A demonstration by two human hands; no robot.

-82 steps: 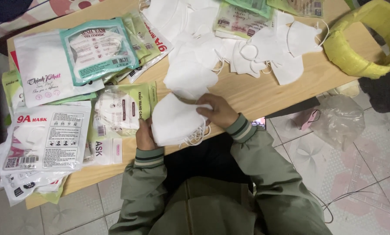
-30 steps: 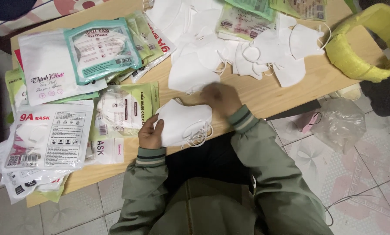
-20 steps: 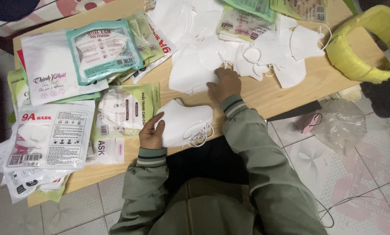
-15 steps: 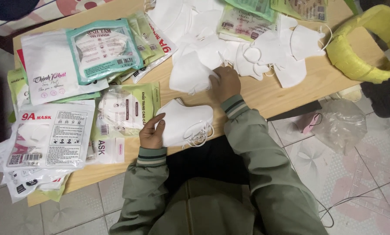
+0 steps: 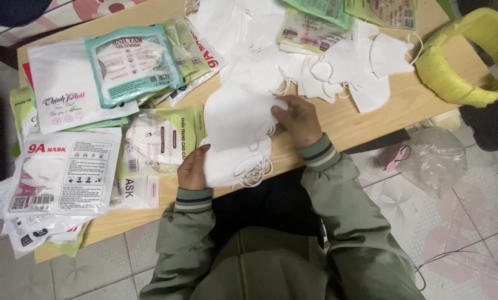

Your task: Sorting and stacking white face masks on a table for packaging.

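Wooden table (image 5: 371, 119), right hand (image 5: 298, 118) gripping white mask (image 5: 240, 114)

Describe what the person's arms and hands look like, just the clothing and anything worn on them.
Both arms are in the puffy sleeves of a grey-green jacket. Each sleeve ends in a ribbed knit cuff, green with darker stripes. The left hand and the right hand are bare: no gloves, and no rings or watch that show. The jacket front closes with a zip down the middle.
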